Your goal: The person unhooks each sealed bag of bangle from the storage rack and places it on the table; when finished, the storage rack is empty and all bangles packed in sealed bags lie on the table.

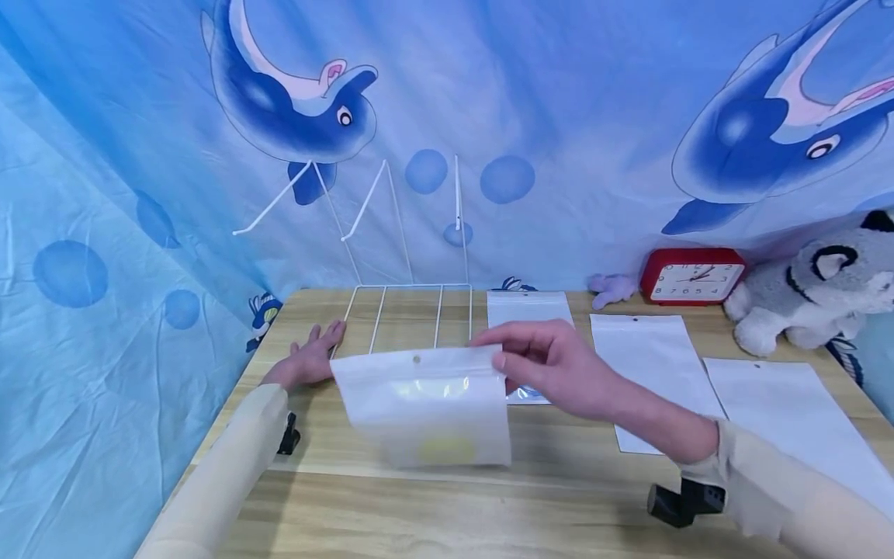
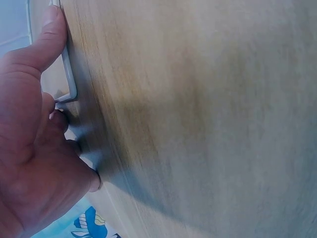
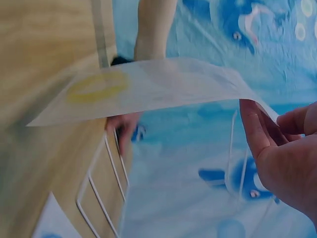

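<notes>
My right hand (image 1: 559,369) pinches the upper corner of a white zip bag (image 1: 433,404) between thumb and fingers. The bag hangs above the table, with a hang hole near its top edge. A yellow patch shows on it in the right wrist view, where the bag (image 3: 163,87) bends outward from the fingers. At the table's left side my left hand (image 1: 312,355) touches the base of a white wire rack (image 1: 412,286). In the left wrist view, the hand's (image 2: 29,134) thumb lies straight along the rack's wire (image 2: 69,74) and the fingertips rest by the table.
Behind my right hand lies another white bag (image 1: 531,304), partly covered. To the right are a white bag (image 1: 646,373) and one more white bag (image 1: 782,404). A red clock (image 1: 693,276), a small purple toy (image 1: 611,289) and a grey plush dog (image 1: 824,279) stand along the back.
</notes>
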A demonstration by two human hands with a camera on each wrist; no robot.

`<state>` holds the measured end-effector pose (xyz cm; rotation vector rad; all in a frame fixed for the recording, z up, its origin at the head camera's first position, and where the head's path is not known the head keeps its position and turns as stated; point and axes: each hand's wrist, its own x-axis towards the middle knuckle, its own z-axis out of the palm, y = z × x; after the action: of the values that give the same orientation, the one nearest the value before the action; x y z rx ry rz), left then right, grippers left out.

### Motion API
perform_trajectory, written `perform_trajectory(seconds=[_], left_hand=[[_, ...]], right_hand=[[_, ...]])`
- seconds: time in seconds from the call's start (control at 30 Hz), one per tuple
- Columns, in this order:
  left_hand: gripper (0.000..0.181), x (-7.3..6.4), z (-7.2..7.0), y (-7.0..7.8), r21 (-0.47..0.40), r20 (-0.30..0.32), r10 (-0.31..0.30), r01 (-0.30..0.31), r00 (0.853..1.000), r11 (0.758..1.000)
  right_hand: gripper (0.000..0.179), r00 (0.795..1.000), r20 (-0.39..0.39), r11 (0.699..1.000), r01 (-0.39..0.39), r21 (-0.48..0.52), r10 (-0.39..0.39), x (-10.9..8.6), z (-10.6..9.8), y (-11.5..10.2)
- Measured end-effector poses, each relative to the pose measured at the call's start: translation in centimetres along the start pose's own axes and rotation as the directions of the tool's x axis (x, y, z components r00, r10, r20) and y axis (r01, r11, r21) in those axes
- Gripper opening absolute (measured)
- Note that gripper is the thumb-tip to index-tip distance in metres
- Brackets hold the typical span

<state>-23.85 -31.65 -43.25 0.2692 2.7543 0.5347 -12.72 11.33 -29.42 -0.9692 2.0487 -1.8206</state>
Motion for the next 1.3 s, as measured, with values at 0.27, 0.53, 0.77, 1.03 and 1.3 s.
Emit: perform_trajectory(seconds=[0.27, 0.53, 0.77, 1.03, 1.3], left_hand=[[0.109, -0.1, 0.1, -0.2, 0.011, 0.010, -0.030, 0.030, 0.999, 0.999], [0.103, 0.1, 0.0, -0.2, 0.013, 0.005, -0.032, 0.032, 0.999, 0.999], [0.112, 0.0, -0.3, -0.2, 0.026, 0.005, -0.034, 0.034, 0.999, 0.999], [0.110, 0.5, -0.2, 0.0, 0.025, 0.001, -0.029, 0.029, 1.000, 0.999], [0.109, 0.3, 0.1, -0.2, 0.025, 0.008, -0.028, 0.027, 1.000, 0.999]], right_hand=[[0.033, 0.989, 0.070, 0.971, -0.143, 0.191, 0.131, -0.8, 2.2, 1.4], [0.033, 0.986, 0.030, 0.980, -0.168, 0.106, 0.166, 0.1, 1.9, 5.8], [0.033, 0.976, 0.006, 0.973, -0.218, 0.075, 0.218, 1.3, 1.5, 8.4], [0.030, 0.975, -0.027, 0.974, -0.219, 0.064, 0.221, 1.8, 1.7, 11.1], [0.030, 0.978, -0.008, 0.976, -0.207, 0.068, 0.208, 2.2, 2.0, 13.1]])
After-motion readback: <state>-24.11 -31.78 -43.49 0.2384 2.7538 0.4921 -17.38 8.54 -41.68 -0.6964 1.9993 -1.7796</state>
